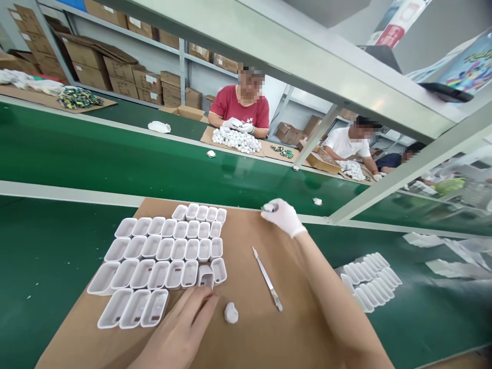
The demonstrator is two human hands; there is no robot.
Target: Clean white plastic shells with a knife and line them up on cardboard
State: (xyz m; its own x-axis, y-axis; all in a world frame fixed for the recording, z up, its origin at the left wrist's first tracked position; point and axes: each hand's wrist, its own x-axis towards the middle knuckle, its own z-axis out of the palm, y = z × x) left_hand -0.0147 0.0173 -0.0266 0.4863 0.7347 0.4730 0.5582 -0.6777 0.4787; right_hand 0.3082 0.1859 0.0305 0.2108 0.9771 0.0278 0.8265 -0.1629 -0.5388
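Note:
My left hand is bare, with its fingers bent at the lower edge of a small white plastic box. That box is tilted, unlike the upright ones around it, and my fingertips are partly hidden. On my right hand is a white glove. It pinches a small white and grey piece above the far edge of the cardboard sheet. Rows of open white boxes stand on the cardboard to the left, some with a dark patch inside. A crumpled white lump lies right of my left hand.
A slim white knife-like tool lies on the cardboard between my arms. More white boxes stand on the green surface at right. Beyond a metal rail runs a green belt with small white pieces. Co-workers sit across it, under a slanted beam.

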